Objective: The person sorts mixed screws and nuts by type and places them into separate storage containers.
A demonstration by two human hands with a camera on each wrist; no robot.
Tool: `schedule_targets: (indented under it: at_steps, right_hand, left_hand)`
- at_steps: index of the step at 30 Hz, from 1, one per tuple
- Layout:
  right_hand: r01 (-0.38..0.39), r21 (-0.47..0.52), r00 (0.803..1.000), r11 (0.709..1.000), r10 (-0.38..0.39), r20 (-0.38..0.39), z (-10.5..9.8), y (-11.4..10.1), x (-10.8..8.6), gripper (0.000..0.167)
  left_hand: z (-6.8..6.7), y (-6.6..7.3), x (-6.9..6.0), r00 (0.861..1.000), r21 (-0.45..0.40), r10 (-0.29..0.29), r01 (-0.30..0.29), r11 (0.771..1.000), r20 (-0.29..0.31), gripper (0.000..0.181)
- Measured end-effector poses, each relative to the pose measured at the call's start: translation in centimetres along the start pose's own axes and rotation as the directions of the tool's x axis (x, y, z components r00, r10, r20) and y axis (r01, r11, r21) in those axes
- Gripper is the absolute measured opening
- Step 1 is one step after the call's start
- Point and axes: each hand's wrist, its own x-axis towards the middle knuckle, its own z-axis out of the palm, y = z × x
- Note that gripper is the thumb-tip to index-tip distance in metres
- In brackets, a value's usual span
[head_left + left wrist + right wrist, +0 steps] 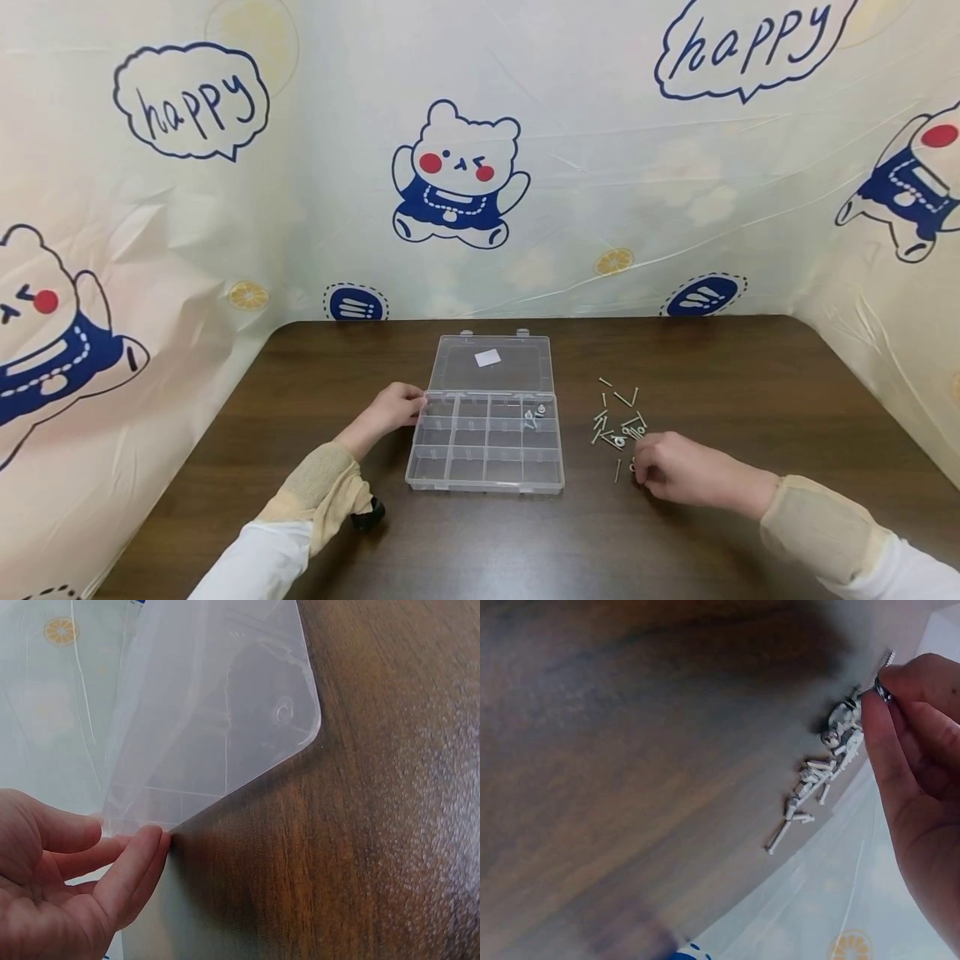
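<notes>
A clear plastic compartment box (485, 483) lies on the table with its lid (517, 367) folded back. My left hand (397, 406) grips its left edge near the hinge; in the left wrist view, thumb and fingertips hold the box's corner. Small metal pieces (541, 410) sit in the far right compartment. Right of the box my right hand (671, 468) is at the near side of scattered screws (617, 471). In the right wrist view its thumb and forefinger pinch a small metal ring (883, 691), a washer or nut; I cannot tell which.
Several more screws, some with rings among them, lie in a loose pile (806, 780) between box and right hand. A white paper slip (487, 357) shows at the lid. Near the left wrist is a black object (368, 515). A printed curtain (600, 167) hangs behind the table.
</notes>
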Motion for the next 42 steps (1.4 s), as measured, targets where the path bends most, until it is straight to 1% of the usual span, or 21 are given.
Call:
schedule_targets:
  at_steps: [2, 9, 11, 15, 17, 21, 22, 24, 28, 30, 37, 42]
  right_hand:
    - [0.007, -0.008, 1.000, 1.000, -0.008, -0.023, -0.3, 0.0, 0.3, 0.025]
    - [0.025, -0.044, 0.994, 0.999, -0.029, -0.101, -1.8, 0.0, 1.8, 0.029]
    - [0.044, -0.062, 0.989, 0.997, -0.052, -0.140, -2.2, 0.0, 2.3, 0.029]
    - [0.087, -0.073, 0.971, 0.994, -0.100, -0.217, -3.2, -0.3, 3.4, 0.030]
    - [0.090, -0.067, 0.968, 0.994, -0.103, -0.230, -3.6, -0.5, 3.9, 0.023]
    - [0.098, -0.046, 0.964, 0.994, -0.106, -0.244, -4.1, -0.7, 5.1, 0.023]
    - [0.101, -0.047, 0.963, 0.994, -0.110, -0.248, -4.1, -0.7, 5.4, 0.024]
    - [0.115, -0.048, 0.957, 0.992, -0.124, -0.263, -4.1, -0.6, 6.0, 0.033]
    - [0.122, -0.054, 0.953, 0.991, -0.132, -0.274, -4.0, -0.2, 7.3, 0.033]
    - [0.117, -0.047, 0.955, 0.992, -0.125, -0.269, -3.9, 0.0, 7.8, 0.031]
    - [0.067, 0.013, 0.970, 0.998, -0.062, -0.234, -3.2, 0.4, 9.7, 0.026]
    - [0.043, 0.059, 0.982, 0.997, -0.032, -0.184, -2.5, 0.6, 10.9, 0.022]
  left_hand:
    - [0.0, 0.1, 0.0, 1.000, -0.005, 0.011, -0.011, 1.000, 0.005, 0.029]
    - [-0.1, 0.0, 0.0, 1.000, -0.004, 0.009, -0.009, 1.000, -0.002, 0.029]
    - [-0.1, 0.1, -0.1, 1.000, -0.002, 0.006, -0.006, 1.000, -0.004, 0.028]
    - [-0.1, 0.2, -0.3, 1.000, 0.001, 0.007, -0.007, 1.000, -0.005, 0.028]
    - [-0.1, 0.1, -0.2, 1.000, 0.002, 0.008, -0.008, 1.000, -0.004, 0.028]
    - [-0.1, 0.1, -0.2, 1.000, 0.002, 0.001, -0.001, 1.000, -0.009, 0.028]
    - [-0.1, 0.1, -0.3, 1.000, 0.003, -0.002, 0.002, 1.000, -0.011, 0.028]
    - [-0.1, 0.1, -0.3, 1.000, -0.001, -0.006, 0.006, 1.000, -0.013, 0.028]
    - [-0.1, 0.1, -0.2, 1.000, 0.006, -0.004, 0.004, 1.000, -0.008, 0.029]
    - [-0.1, 0.0, -0.2, 1.000, 0.010, -0.007, 0.008, 1.000, -0.009, 0.028]
    - [-0.1, 0.0, -0.1, 1.000, 0.030, 0.001, -0.001, 1.000, -0.008, 0.028]
    - [-0.1, 0.0, 0.0, 1.000, 0.016, -0.002, 0.002, 1.000, -0.011, 0.028]
